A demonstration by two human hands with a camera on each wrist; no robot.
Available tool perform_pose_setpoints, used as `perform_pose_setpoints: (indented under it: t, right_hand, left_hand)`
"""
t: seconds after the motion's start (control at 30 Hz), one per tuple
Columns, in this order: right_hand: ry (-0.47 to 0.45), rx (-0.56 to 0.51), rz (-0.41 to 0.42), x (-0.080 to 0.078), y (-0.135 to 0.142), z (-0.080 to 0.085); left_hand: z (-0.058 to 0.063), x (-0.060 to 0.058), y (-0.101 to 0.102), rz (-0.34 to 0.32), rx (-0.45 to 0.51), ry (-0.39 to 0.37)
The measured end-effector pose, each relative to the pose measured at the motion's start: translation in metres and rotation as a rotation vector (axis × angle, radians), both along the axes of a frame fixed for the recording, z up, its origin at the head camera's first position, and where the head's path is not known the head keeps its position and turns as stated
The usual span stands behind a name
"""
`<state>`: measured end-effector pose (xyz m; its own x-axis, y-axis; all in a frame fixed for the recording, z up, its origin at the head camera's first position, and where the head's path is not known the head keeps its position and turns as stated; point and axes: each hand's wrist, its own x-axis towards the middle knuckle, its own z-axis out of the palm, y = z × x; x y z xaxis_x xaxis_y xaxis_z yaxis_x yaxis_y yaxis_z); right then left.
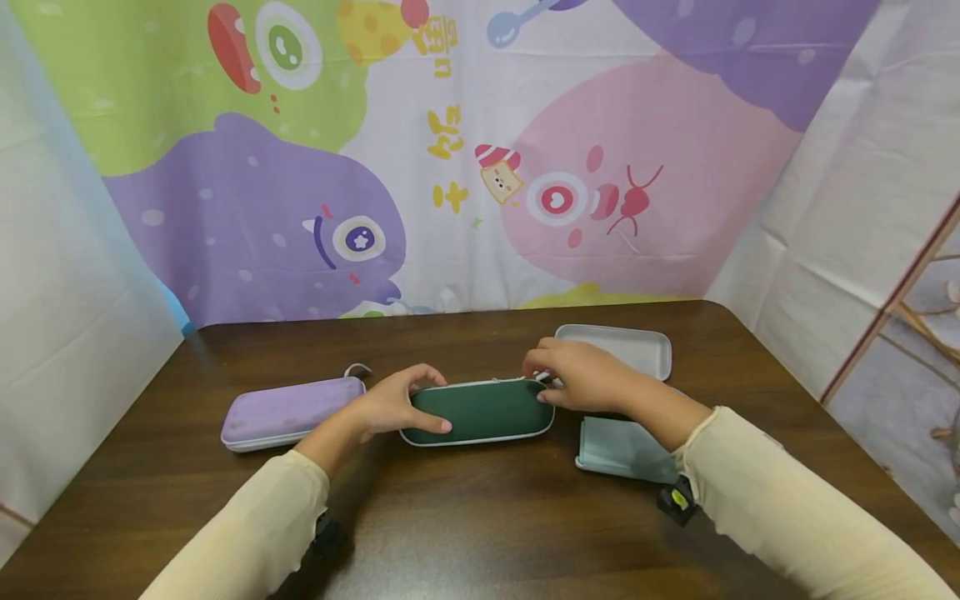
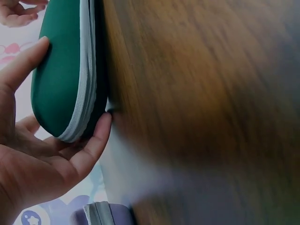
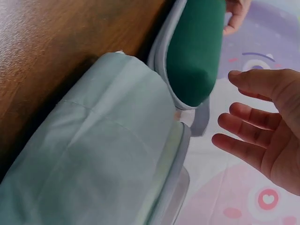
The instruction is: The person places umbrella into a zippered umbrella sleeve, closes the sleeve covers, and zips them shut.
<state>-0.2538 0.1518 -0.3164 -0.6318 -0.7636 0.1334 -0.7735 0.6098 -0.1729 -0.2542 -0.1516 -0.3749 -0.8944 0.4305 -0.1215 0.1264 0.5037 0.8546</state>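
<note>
A dark green zippered case [image 1: 487, 414] with a pale grey zip edge lies on the table. My left hand [image 1: 393, 402] grips its left end, thumb on the green top. In the left wrist view, fingers [image 2: 99, 133] curl round the rounded end of the case. Over the right end is my right hand [image 1: 585, 375]. The right wrist view shows this hand [image 3: 276, 126] with loosely spread fingers and nothing between them, apart from the case. A grey strap [image 3: 201, 119] sticks out at that end of the case.
On the left lies a purple zippered case [image 1: 292, 412] with a wrist loop. A pale teal fabric item [image 1: 622, 450] is under my right forearm. Behind my right hand sits a shallow light grey open case half [image 1: 637, 350]. A printed cloth [image 1: 450, 267] hangs at the table's back edge.
</note>
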Motion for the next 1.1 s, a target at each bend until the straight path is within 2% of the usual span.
perform_pose_setpoints:
  t: [0.2, 0.33, 0.43, 0.53, 0.77, 0.93, 1.1]
  right_hand:
    - [0.006, -0.050, -0.058, 0.003, 0.007, 0.004]
    - [0.038, -0.089, -0.095, 0.004, 0.011, 0.002]
    - [0.056, -0.130, -0.118, 0.003, 0.013, -0.001]
    - [0.065, -0.156, -0.134, 0.002, 0.014, -0.002]
    - [0.043, -0.202, -0.154, 0.003, 0.014, -0.005]
    - [0.025, -0.230, -0.164, 0.002, 0.014, -0.009]
    - [-0.034, -0.258, -0.191, 0.001, 0.014, -0.010]
  left_hand:
    - [-0.003, -0.001, 0.000, -0.015, 0.027, -0.023]
    - [-0.004, 0.001, 0.001, 0.028, 0.114, -0.146]
    - [-0.003, 0.004, 0.003, 0.082, 0.228, -0.266]
    - [-0.003, 0.006, 0.004, 0.131, 0.327, -0.317]
    - [0.002, 0.008, 0.006, 0.227, 0.483, -0.345]
    - [0.003, 0.010, 0.006, 0.305, 0.530, -0.330]
    - [0.006, 0.014, 0.001, 0.328, 0.554, -0.301]
